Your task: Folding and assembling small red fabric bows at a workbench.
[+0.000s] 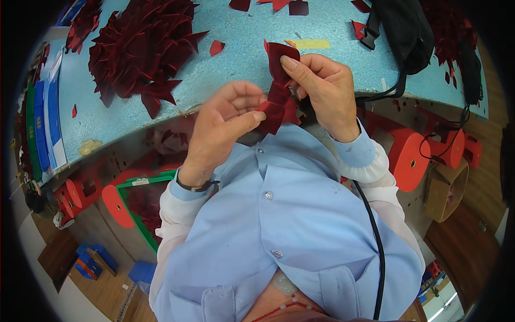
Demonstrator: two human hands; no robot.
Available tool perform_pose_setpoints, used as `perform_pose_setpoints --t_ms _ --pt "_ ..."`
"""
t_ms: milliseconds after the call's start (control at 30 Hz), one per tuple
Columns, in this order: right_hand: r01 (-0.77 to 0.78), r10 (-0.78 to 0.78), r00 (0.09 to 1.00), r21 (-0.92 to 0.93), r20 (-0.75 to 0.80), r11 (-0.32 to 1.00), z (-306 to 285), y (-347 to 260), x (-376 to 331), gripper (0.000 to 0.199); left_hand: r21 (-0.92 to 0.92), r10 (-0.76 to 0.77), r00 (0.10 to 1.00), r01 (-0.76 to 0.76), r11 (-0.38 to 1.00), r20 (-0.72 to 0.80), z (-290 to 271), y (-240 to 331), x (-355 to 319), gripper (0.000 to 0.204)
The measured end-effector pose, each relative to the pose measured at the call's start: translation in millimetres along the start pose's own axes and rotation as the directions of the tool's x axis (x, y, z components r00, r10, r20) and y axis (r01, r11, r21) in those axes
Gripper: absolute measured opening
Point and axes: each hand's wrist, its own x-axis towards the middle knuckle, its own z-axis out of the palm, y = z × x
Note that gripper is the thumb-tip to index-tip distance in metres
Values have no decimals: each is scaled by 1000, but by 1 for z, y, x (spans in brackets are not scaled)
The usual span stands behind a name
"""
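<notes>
A dark red velvet bow (pixel 279 92) is held up between my two hands, just over the table's near edge. My left hand (pixel 222 121) pinches its lower loop between thumb and fingers. The upper loop is gripped by my right hand (pixel 322 86), the thumb lying on top of the cloth. Brighter red lining shows at the edges of the bow. Part of its right side is hidden behind my right fingers.
A big heap of dark red cloth pieces (pixel 142 48) lies on the blue table (pixel 230 61). A yellow strip (pixel 313 44) and a black bag (pixel 405 35) are at the right. Red stools (pixel 405 155), a green crate (pixel 139 212) and a cardboard box (pixel 446 190) stand below.
</notes>
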Motion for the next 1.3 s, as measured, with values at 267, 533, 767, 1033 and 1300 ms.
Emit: perform_pose_setpoints --t_ms 267,533,767,1033,1300 --pt "-2 6 999 89 -41 996 1 1 0 21 605 390 919 -341 720 54 2 -7 -10 27" --pt "19 -7 997 158 -80 987 5 0 -3 20 780 622 772 -467 418 129 7 -8 -7 30" --pt "-16 34 996 193 -88 981 10 1 -2 20 761 458 889 -303 573 9 11 -6 -3 19" --pt "20 -11 998 162 -57 987 8 4 0 18 673 483 875 -345 654 -21 3 -14 2 10" --pt "49 -46 999 110 -27 993 8 1 0 18 377 269 950 -194 906 -158 2 -9 4 14"
